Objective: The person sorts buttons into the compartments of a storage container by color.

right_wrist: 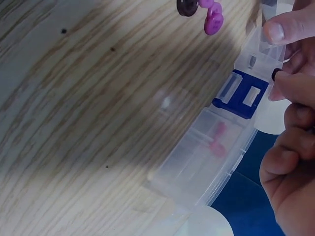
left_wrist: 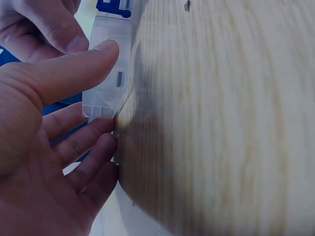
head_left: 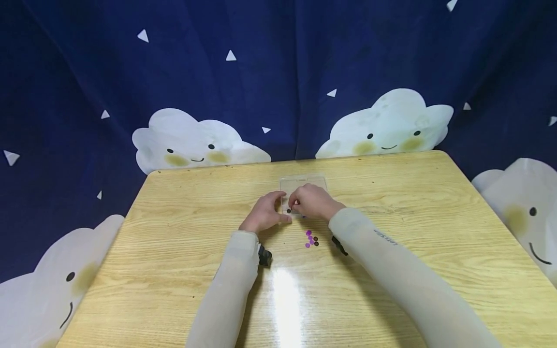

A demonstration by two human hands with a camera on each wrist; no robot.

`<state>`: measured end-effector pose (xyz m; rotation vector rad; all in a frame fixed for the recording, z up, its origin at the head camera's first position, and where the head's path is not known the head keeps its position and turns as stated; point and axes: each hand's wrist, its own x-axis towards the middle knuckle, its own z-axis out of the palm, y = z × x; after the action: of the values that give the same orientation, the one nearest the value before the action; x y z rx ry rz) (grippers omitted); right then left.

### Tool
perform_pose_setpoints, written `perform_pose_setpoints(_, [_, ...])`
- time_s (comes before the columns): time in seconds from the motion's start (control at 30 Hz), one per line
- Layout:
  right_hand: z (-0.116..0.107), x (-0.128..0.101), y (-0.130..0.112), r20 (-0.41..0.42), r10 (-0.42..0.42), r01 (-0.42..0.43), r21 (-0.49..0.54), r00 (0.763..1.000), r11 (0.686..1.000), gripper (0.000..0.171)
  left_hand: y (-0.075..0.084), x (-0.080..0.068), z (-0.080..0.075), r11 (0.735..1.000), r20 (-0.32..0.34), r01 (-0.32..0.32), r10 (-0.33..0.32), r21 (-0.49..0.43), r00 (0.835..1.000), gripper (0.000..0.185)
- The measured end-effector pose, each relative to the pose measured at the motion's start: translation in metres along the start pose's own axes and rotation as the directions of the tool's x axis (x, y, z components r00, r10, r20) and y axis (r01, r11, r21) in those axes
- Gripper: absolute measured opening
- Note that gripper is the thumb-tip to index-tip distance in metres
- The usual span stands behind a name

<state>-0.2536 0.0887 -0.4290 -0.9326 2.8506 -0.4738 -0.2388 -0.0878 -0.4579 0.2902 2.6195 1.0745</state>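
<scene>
A clear plastic box with a blue latch lies near the table's far edge, its lid raised at the back in the head view. My left hand holds the box's left end, thumb along the front wall and fingers curled at the end. Over the box's left part, my right hand pinches a small dark button between thumb and forefinger. A dark button shows inside near the left front corner. Pink buttons show through the right part of the front wall.
On the table in front of the box lie several purple buttons and two dark buttons. A dark blue curtain with white clouds hangs behind the wooden table.
</scene>
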Motion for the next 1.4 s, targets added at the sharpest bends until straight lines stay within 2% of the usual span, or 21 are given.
perform_pose_setpoints(0.17, [0.001,0.0011,-0.0006,-0.011,-0.01,0.01,-0.008,1.0,1.0,0.014,0.0007,0.0001,-0.0002,1.0,-0.003,-0.005,0.005,0.001,1.0,0.079])
perform_pose_setpoints(0.6, [0.0044,0.0045,0.0018,0.024,0.025,-0.025,-0.002,0.999,1.0,0.014,0.0006,0.0019,-0.0005,1.0,0.002,0.004,-0.004,-0.013,1.0,0.079])
perform_pose_setpoints(1.4, [0.0027,0.0035,0.0033,0.05,0.026,-0.025,-0.019,0.998,0.999,0.015,-0.0001,0.0019,0.0011,1.0,0.003,0.012,-0.012,-0.02,1.0,0.078])
